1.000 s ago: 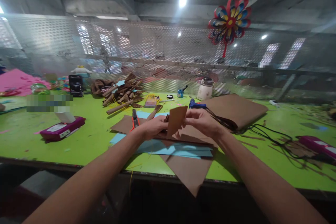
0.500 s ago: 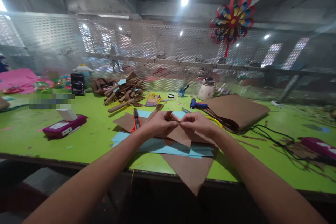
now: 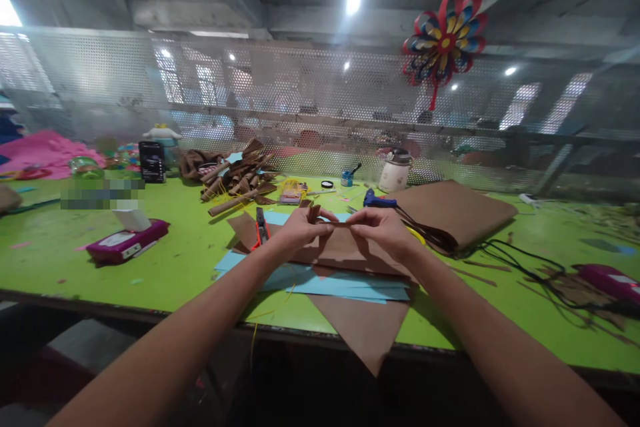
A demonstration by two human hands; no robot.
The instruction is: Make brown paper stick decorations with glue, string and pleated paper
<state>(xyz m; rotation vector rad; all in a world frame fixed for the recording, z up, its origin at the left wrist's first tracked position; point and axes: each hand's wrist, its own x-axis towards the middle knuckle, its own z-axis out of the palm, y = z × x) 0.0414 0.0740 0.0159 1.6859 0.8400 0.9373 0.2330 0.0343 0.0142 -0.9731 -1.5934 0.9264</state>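
Observation:
Between my two hands is a piece of brown paper (image 3: 342, 225), its upper edge stretched level from one hand to the other. My left hand (image 3: 304, 232) pinches its left end between thumb and fingers. The right end is pinched the same way by my right hand (image 3: 381, 229). Below lie more brown paper (image 3: 350, 259) and light blue sheets (image 3: 345, 285). A brown paper triangle (image 3: 367, 327) hangs over the table's front edge. Beside my left wrist rests an orange-and-black cutting tool (image 3: 261, 228), partly hidden.
A blue-handled glue gun (image 3: 379, 200) lies beyond my right hand, near a folded brown sheet (image 3: 455, 210). Rolled brown paper pieces (image 3: 240, 180) are heaped back left. A pale jar (image 3: 395, 172) stands behind. Purple devices (image 3: 127, 241) lie left and right, with black cables (image 3: 520, 260).
My hands have moved apart sideways, and the brown paper's edge now spans the gap between them. The paper corner that pointed down under my right hand no longer shows.

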